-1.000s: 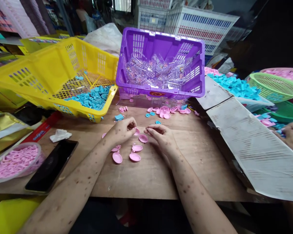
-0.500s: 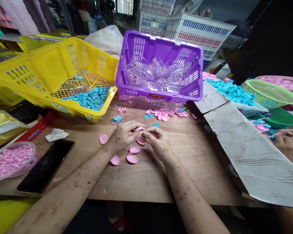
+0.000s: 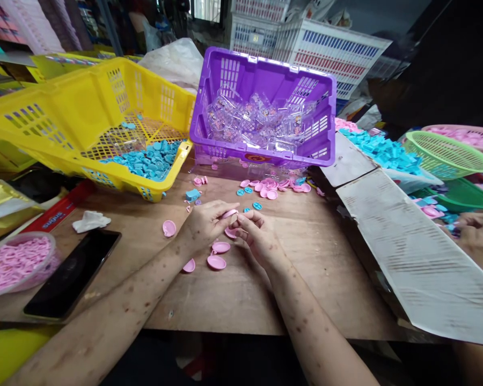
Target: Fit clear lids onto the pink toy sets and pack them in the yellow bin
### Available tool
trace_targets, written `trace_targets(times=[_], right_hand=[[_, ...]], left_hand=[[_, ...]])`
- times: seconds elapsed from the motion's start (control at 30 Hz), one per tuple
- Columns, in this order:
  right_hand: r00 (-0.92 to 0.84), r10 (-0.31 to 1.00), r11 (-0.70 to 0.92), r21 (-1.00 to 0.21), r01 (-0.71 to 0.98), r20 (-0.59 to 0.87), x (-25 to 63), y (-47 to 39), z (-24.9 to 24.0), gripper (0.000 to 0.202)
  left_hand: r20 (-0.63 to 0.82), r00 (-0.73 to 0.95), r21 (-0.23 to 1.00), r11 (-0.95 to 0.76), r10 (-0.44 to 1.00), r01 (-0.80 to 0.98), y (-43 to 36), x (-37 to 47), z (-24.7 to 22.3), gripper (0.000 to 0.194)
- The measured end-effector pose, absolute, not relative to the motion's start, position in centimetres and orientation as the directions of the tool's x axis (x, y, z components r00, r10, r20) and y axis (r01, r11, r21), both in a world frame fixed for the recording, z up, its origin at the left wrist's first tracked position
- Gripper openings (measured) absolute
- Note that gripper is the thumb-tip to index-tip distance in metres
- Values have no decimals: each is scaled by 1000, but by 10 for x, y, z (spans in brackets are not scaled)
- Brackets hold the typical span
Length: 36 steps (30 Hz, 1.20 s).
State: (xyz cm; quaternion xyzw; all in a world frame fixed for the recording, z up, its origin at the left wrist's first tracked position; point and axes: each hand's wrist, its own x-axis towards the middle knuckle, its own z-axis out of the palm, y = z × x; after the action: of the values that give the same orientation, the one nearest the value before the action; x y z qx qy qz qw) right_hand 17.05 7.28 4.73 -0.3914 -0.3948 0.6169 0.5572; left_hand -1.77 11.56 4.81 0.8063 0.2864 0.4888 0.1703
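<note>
Over the middle of the wooden table, my left hand point(image 3: 205, 222) is closed on a small pink oval plastic piece point(image 3: 229, 213). My right hand point(image 3: 255, 231) meets it, thumb and fingers pinched at the piece's edge; whatever those fingertips hold is too small to make out. Just below lie several shallow pink oval pieces point(image 3: 216, 262), and another pink oval point(image 3: 169, 228) rests left of my left wrist. Past my fingers are a small blue block-like piece point(image 3: 192, 195), blue spoked discs point(image 3: 257, 206) and a cluster of pink ovals point(image 3: 271, 194).
A yellow basket point(image 3: 76, 91) with blue parts and a purple basket point(image 3: 261, 61) with clear packs stand behind. At left are a phone point(image 3: 72, 273), tissue point(image 3: 90, 221) and a tub point(image 3: 52, 257) of pink pieces. Rightward, cardboard point(image 3: 418, 252) separates off another person's hands point(image 3: 477, 230).
My right fingers have shifted slightly against the pink oval piece. My left hand keeps its hold, and the table things lie as before apart from a small camera shift.
</note>
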Motion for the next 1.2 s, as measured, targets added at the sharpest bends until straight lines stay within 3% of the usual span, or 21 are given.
trace_targets(times=[0.43, 0.93, 1.2], right_hand=[[-73, 994, -101, -895, -435, -77, 170, 71, 51, 52], [-96, 985, -172, -851, -496, -143, 173, 73, 48, 53], [-79, 986, -167, -934, -315, -150, 172, 73, 45, 64]], left_hand=[[697, 325, 565, -769, 639, 300, 114, -17, 51, 23], [686, 454, 477, -823, 568, 310, 110, -11, 44, 36], [605, 505, 524, -785, 616, 330, 115, -16, 47, 33]])
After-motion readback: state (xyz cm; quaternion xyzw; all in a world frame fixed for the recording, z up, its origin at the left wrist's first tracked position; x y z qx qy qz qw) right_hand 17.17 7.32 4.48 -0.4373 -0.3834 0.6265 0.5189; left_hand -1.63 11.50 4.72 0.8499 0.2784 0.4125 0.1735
